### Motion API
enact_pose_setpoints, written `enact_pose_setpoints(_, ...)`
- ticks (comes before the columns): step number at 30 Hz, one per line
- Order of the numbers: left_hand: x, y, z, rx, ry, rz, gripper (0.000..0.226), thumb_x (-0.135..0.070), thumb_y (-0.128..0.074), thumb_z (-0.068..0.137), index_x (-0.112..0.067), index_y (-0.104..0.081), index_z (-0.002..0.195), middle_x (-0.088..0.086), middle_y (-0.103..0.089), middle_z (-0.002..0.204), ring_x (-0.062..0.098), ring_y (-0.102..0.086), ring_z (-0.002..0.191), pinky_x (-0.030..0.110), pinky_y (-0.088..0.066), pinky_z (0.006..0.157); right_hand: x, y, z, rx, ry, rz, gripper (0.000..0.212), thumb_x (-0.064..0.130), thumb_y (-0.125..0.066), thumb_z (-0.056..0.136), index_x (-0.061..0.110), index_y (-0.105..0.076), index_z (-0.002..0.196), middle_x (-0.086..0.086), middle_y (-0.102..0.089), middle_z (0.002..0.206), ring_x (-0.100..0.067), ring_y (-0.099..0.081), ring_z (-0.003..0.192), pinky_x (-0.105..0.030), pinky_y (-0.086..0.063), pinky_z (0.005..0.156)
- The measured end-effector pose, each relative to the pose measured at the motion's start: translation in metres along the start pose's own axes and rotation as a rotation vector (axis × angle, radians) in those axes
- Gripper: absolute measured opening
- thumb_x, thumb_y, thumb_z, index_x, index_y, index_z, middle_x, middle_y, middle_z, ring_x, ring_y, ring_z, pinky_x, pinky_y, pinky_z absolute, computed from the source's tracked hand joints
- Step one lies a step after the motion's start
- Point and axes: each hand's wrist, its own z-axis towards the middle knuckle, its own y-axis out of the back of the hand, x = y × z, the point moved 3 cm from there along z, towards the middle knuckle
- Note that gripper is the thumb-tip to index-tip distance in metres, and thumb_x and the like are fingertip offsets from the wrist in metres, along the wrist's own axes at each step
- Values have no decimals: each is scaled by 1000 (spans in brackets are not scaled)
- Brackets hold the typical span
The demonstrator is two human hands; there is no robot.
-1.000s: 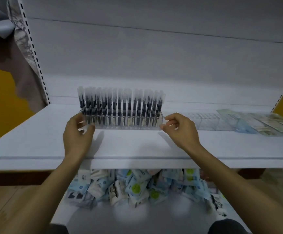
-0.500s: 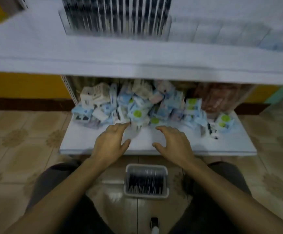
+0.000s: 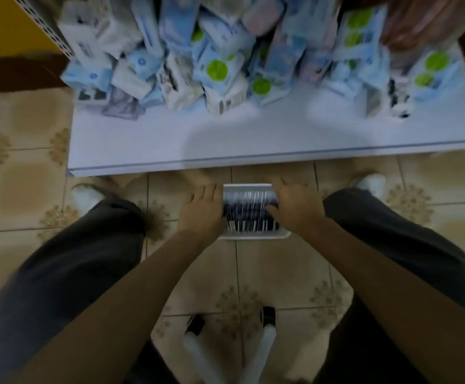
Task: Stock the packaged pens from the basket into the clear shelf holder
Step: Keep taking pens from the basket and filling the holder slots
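Both hands have dropped from the upper shelf, where a second ago they steadied the clear holder packed with pens. They now sit at the small white plastic basket [image 3: 253,236] on the beige tiled floor [image 3: 23,189], at the centre of the frame between the person's knees. The view has swung down with them, so the holder is out of sight. The white lower shelf [image 3: 225,151] and its heap of blue-and-white packets [image 3: 217,67] fill the top of the frame. This looks like the start of another round of fetching stock.

The left hand [image 3: 202,214] lies with its fingers fairly straight against the basket's left side and holds nothing that shows. The right hand [image 3: 298,210] bends its fingers down onto the black packaged pens [image 3: 248,209] lying in the basket. Through the blur it cannot be told whether it has gripped any.
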Motion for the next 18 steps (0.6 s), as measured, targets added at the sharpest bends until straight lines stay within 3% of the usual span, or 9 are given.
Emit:
enact_pose_setpoints(3, -5, -34, 20, 44, -38, 39, 76, -37, -54, 91, -9, -14, 148, 9, -26, 151, 26, -28, 136, 39, -29, 108, -6, -36, 15, 39, -15, 28, 57, 40, -56, 91, 23, -35, 141, -5, -52, 134, -26, -51, 120, -38, -39, 96)
enact_pose_setpoints(6, -8, -66, 39, 79, -51, -2, 76, -34, -57, 89, -11, -16, 148, 8, -28, 150, 26, -28, 135, 39, -30, 107, -10, -71, 28, 86, -36, 33, 59, 40, -55, 92, 21, -32, 143, -7, -49, 137, -28, -48, 123, -42, -41, 94)
enact_pose_setpoints(12, -9, -144, 77, 206, 27, -92, 73, -27, -60, 86, -10, -21, 146, 12, -36, 143, 31, -36, 130, 43, -38, 100, -21, -143, 48, 119, -68, 36, 45, 31, -58, 91, 18, -42, 130, -6, -60, 115, -26, -61, 98, -33, -41, 69)
enact_pose_setpoints(15, -5, -178, 90, 275, 68, -75, 71, -29, -61, 87, -11, -23, 144, 12, -37, 143, 31, -36, 130, 43, -41, 99, -25, -174, 55, 216, -135, 25, 40, 28, -54, 94, 15, -40, 129, -7, -62, 101, -24, -56, 76, -28, -36, 52)
enact_pose_setpoints(17, -2, -192, 99, 256, 91, -35, 64, -29, -59, 89, -11, -26, 141, 13, -40, 140, 31, -39, 127, 42, -42, 96, -27, -191, 63, 264, -178, -3, 35, 26, -52, 95, 12, -43, 126, -9, -63, 98, -24, -56, 75, -25, -30, 46)
enact_pose_setpoints(18, -1, -197, 103, 237, 104, -24, 61, -29, -58, 90, -10, -28, 139, 14, -41, 138, 31, -41, 125, 41, -43, 93, -28, -199, 67, 277, -194, -8, 33, 25, -52, 95, 11, -44, 124, -10, -64, 99, -26, -60, 80, -26, -34, 48)
